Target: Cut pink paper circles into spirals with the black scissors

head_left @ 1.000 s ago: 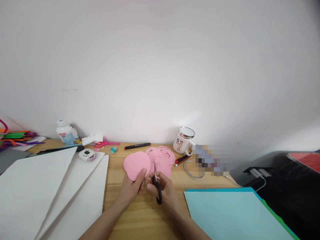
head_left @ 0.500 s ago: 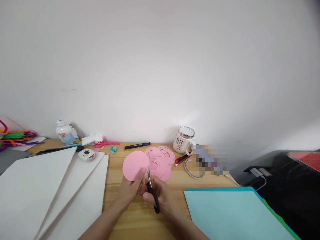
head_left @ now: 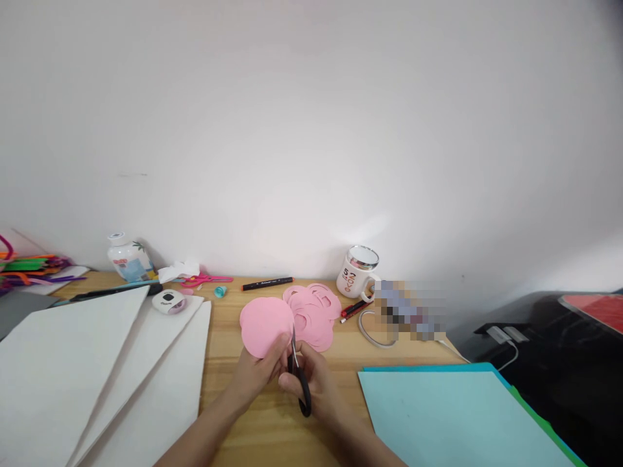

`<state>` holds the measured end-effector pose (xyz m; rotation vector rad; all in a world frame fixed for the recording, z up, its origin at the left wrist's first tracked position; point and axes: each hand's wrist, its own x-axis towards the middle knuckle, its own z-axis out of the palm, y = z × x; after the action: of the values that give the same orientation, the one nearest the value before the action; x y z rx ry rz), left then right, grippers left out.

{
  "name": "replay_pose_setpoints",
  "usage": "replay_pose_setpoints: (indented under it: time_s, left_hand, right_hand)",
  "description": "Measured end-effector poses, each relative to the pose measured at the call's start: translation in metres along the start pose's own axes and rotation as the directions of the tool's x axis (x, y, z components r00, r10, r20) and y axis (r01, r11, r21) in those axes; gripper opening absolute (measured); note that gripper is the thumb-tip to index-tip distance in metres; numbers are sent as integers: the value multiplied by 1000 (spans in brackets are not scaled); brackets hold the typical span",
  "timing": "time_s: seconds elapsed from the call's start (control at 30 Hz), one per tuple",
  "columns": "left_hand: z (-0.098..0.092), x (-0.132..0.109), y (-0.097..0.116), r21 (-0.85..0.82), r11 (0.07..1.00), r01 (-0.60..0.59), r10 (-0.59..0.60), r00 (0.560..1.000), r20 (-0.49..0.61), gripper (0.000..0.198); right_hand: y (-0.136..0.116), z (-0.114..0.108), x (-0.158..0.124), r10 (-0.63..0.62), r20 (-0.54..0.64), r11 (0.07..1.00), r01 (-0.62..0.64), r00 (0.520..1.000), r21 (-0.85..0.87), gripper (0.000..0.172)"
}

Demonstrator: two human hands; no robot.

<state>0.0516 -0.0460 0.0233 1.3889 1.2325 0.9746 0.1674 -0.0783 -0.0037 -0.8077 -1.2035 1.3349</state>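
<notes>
A lobed piece of pink paper (head_left: pixel 267 324) is pinched at its lower right edge by my left hand (head_left: pixel 260 371), thumb on top. My right hand (head_left: pixel 315 383) is closed on a pair of black-handled scissors (head_left: pixel 304 389), whose blades point up and away along the paper's right edge. Whether the blades are apart or together I cannot tell. Just beyond the scissors lies a loose pile of pink paper cutouts (head_left: pixel 316 321), some with holes in them. Most of my left fingers are hidden under the paper.
Large white sheets (head_left: pixel 63 370) cover the left side, with a white correction tape dispenser (head_left: pixel 168 301) on them. Along the wall stand a white bottle (head_left: pixel 129 257), pink scissors (head_left: pixel 207 279), a black marker (head_left: pixel 267 284) and a mug (head_left: pixel 357 272). Light blue sheets (head_left: pixel 452 415) lie at right.
The pink paper has turned and dropped slightly, so its lobed outline now shows. The scissors' blades lie a little further right along its edge. Both hands keep their grip.
</notes>
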Motion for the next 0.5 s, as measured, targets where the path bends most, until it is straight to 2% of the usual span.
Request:
replay_pose_setpoints:
  time_s: [0.33, 0.5]
  left_hand:
    - [0, 0, -4, 23, 1000, -2, 0, 997, 72, 43]
    - [0, 0, -2, 39, 999, -8, 6, 999, 52, 40]
  right_hand:
    - [2, 6, -2, 29, -83, 999, -30, 996, -14, 37]
    - [6, 5, -3, 43, -99, 999, -45, 994, -18, 35]
